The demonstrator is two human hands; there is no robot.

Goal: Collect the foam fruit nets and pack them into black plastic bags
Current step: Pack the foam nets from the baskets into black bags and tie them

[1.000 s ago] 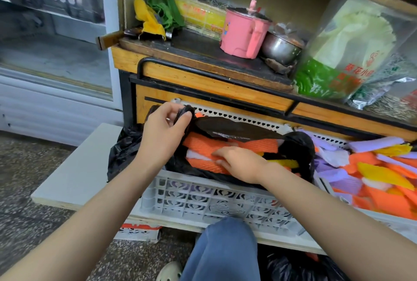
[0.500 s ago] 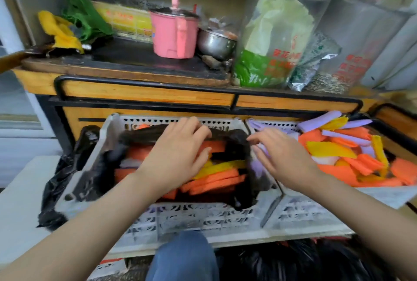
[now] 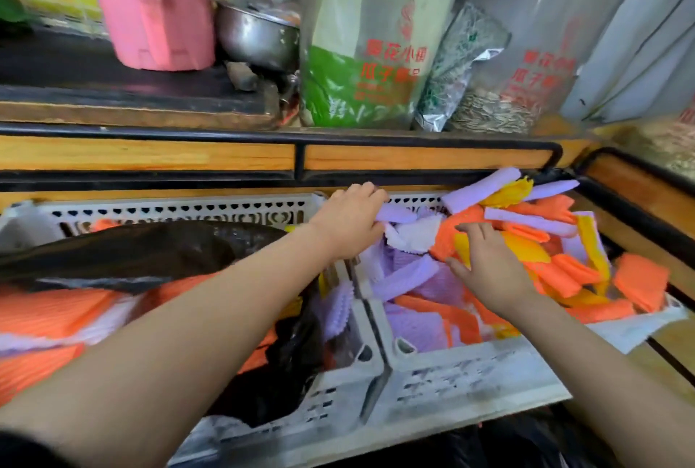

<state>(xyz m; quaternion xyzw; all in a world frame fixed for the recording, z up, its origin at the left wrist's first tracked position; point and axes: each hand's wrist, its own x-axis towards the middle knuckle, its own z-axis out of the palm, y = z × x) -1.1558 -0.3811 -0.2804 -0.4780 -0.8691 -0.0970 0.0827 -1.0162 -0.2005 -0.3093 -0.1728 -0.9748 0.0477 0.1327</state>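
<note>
Two white plastic crates stand side by side. The left crate (image 3: 293, 426) holds an open black plastic bag (image 3: 124, 253) with orange foam nets (image 3: 49, 321) inside. The right crate (image 3: 470, 370) is heaped with loose purple, orange, yellow and white foam nets (image 3: 541, 242). My left hand (image 3: 349, 223) reaches over the divide and grips a purple net (image 3: 398, 213) at the right crate's back left. My right hand (image 3: 485, 264) lies on the pile with spread fingers, touching orange and yellow nets.
Behind the crates runs a wooden counter edge with a black metal rail (image 3: 413, 140). On the counter stand a pink pot (image 3: 158, 12), a steel pot (image 3: 255, 35) and tall clear bags (image 3: 372, 35) of goods. More black bags (image 3: 507, 445) lie below the crates.
My view swung right. My left hand left the black bag and crossed to the right crate, taking a purple net. My right hand moved further into the loose pile.
</note>
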